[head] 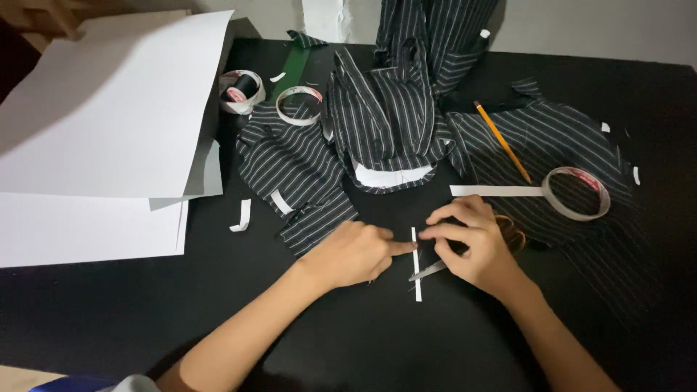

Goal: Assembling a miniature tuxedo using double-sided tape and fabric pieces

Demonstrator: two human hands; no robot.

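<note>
Pressing down on a thin white tape strip (417, 263), the left hand (353, 253) is pointing one finger at it while the other fingers are curled in loosely, holding nothing. The strip is lying flat on the black tabletop (131, 312), right between the two hands. The right hand (468, 243) is gripping a pair of scissors (435, 268); the silver blades are poking out under the hand and touching the strip near its lower part, and a bit of brown handle is showing behind the hand.

It looks like the cutting step is happening now: the finger is holding the strip still while the blades are lining up. The next move would need the strip kept flat and the blades closing straight across it, with the pointing finger staying clear of the edge.

Just past the right hand, a roll of white tape (577, 192) is sitting with a long piece pulled out toward the hands. A yellow pencil (502, 141) is lying beyond it. Striped dark cloth pieces (385, 109) are heaped well past both hands, with two more tape rolls (270, 98) near them. Off beyond the left hand, big white paper sheets (94, 131) are lying stacked. A small curled bit of tape (242, 216) is resting between the paper and the left hand.
</note>
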